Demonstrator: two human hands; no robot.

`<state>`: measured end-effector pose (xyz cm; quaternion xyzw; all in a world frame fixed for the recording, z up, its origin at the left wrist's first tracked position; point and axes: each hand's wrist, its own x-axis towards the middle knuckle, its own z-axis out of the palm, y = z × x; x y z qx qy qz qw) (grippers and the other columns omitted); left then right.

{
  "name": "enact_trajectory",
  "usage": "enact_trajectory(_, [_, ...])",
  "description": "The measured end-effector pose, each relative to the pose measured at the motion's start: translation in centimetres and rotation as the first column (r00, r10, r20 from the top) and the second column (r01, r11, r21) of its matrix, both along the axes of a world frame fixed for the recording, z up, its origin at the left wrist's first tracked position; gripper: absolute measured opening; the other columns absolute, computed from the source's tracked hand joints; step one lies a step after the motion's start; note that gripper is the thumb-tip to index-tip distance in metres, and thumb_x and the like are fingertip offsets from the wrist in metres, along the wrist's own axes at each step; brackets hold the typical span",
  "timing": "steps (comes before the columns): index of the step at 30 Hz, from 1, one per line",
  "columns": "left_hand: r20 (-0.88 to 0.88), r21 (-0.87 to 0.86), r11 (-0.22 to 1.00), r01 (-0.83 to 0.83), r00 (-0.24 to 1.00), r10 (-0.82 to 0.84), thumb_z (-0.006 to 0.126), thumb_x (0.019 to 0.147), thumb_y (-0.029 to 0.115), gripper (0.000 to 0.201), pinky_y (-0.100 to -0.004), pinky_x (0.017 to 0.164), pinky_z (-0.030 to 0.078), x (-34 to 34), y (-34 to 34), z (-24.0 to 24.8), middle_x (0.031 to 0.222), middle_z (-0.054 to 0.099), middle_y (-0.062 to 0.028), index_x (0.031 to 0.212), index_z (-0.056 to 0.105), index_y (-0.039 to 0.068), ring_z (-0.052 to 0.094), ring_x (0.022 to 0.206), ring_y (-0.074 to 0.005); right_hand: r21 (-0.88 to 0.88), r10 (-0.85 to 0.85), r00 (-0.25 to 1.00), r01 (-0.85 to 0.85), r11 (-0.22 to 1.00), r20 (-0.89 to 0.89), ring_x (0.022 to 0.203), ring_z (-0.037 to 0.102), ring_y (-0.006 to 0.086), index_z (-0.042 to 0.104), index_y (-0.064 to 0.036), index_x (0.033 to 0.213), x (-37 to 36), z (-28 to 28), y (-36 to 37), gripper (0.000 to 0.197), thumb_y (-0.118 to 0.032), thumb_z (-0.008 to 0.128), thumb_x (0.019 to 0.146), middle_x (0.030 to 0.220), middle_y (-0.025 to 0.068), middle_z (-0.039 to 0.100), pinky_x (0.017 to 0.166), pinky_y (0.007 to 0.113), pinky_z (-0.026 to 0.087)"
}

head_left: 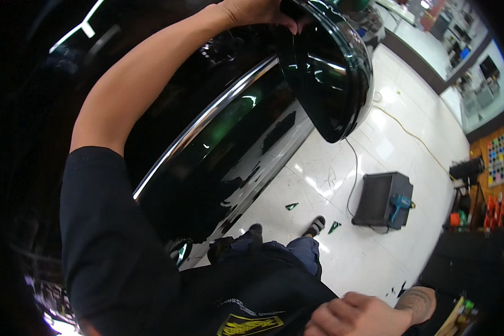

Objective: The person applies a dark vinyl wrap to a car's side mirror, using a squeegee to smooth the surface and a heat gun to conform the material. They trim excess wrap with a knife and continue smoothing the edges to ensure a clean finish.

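My left hand (257, 11) reaches up to the top of a glossy dark side mirror (325, 78) on a dark car. Its thumb presses on the mirror's edge; the other fingers are mostly hidden. A chrome trim strip (207, 115) runs along the shiny door (224, 140) under my left forearm. Close to my body at the lower right, my right hand (355, 316) has its fingers curled closed. The picture does not show what they hold, if anything.
On the white tiled floor stands a black box (375, 199) with a teal heat gun (400, 206) on it. A dark cord (357, 168) trails from the box. Two small dark green pieces, one a triangle (334, 227), lie near my feet. Shelves with orange items (495, 211) stand right.
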<state>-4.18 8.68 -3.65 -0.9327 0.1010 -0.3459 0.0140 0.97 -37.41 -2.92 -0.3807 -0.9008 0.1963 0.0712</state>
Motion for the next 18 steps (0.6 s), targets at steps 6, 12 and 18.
enact_trajectory(6, [0.149,-0.069,0.993,0.096,0.985,-0.085,0.094,0.049,0.021,0.083,-0.0370,0.085,0.052,-0.9,1.7,-4.0,0.107,0.060,-0.0148,0.119,0.052,0.004,0.062,0.099,-0.0306,-0.044,-0.212,0.959,0.224,0.974,0.187,0.074,0.059,0.0257,0.056,-0.0022,0.076,-3.5,0.4,-0.7,0.018,-0.018,0.060,0.068,0.103,0.0278,0.060,0.061,0.034,0.047])
enact_trajectory(12, [0.279,0.025,0.996,0.080,0.957,-0.084,0.093,0.047,0.030,0.087,-0.0409,0.088,0.050,-0.2,0.5,-4.7,0.107,0.060,-0.0166,0.117,0.050,0.004,0.061,0.099,-0.0350,0.087,-0.327,0.851,0.393,0.915,-0.410,0.057,0.065,0.0156,0.068,-0.0027,0.079,-1.4,1.1,-6.3,0.013,-0.011,0.065,0.088,0.074,0.0107,0.069,0.052,0.022,0.047])
enact_trajectory(18, [0.380,0.149,0.989,-0.023,0.924,-0.036,0.093,0.045,0.037,0.090,-0.0414,0.088,0.049,-0.8,0.1,-4.9,0.110,0.061,-0.0156,0.117,0.051,0.003,0.061,0.100,-0.0332,-0.652,-0.362,-0.564,0.733,0.194,-0.743,0.069,0.066,0.0193,0.055,0.0034,0.110,0.8,-19.9,-10.7,0.030,-0.010,0.067,0.086,0.087,0.0129,0.065,0.053,0.024,0.051])
